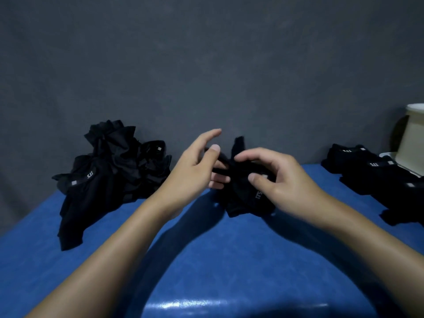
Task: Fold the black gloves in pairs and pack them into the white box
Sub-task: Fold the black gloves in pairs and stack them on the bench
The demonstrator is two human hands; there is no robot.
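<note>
- Black fabric fills the gap between the two hands: a pair of black gloves, bunched together and held just above the blue table.
- The right hand is curled over the top of the pair, thumb pressing the near side beside a small pale tag and fingers wrapped over the far side, so it grips the cloth.
- The left hand is mostly spread; its index finger points up and away, free of the cloth, while its thumb and lower fingers pinch a glove finger that sticks out toward it.
- One glove finger stands up behind the right hand's knuckles, and the cuffs hang down below that hand toward the table, with white lettering showing under the thumb.
- Well to the outside of the left hand lies a loose heap of unfolded black gloves, some showing white lettering and small pale tags.
- Well to the outside of the right hand lies a row of folded glove pairs, lettering facing up.
- Beyond that row, at the frame's edge, the white box is partly in view.
</note>
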